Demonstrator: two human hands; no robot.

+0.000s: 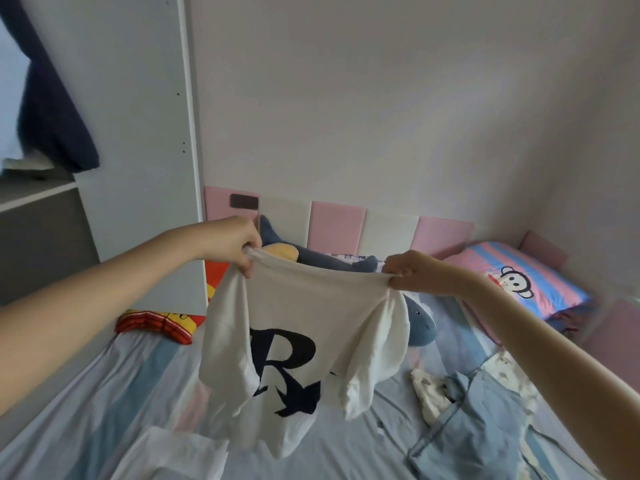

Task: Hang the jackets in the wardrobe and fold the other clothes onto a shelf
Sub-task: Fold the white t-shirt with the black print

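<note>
Nearest us, on the striped bed sheet (86,410), lay a white garment (166,452) at the lower edge and a pale blue garment (478,431) to the right, with a cream patterned cloth (427,389) beside it. Over them hung the white top (304,306). The left hand (235,244) and the right hand (412,271) each pinched a bunch of its upper edge, fingers curled tight on the cloth, and held it stretched between them. Whether its hem touched the sheet we could not tell. We judged it one of the clothes to fold, not a jacket, and the step in hand the spreading out before the fold. The next move would call for laying it flat on a bare part of the sheet, sleeves squared, then carrying it to the wardrobe shelf (34,195) at the far left, where a navy garment (52,116) hung. The only writing we could read was a big dark "R" on the top, with a star-like shape under it, partly lost in folds. Farther off, the pillow (519,275) bore a cartoon monkey face and no words we could make out.
</note>
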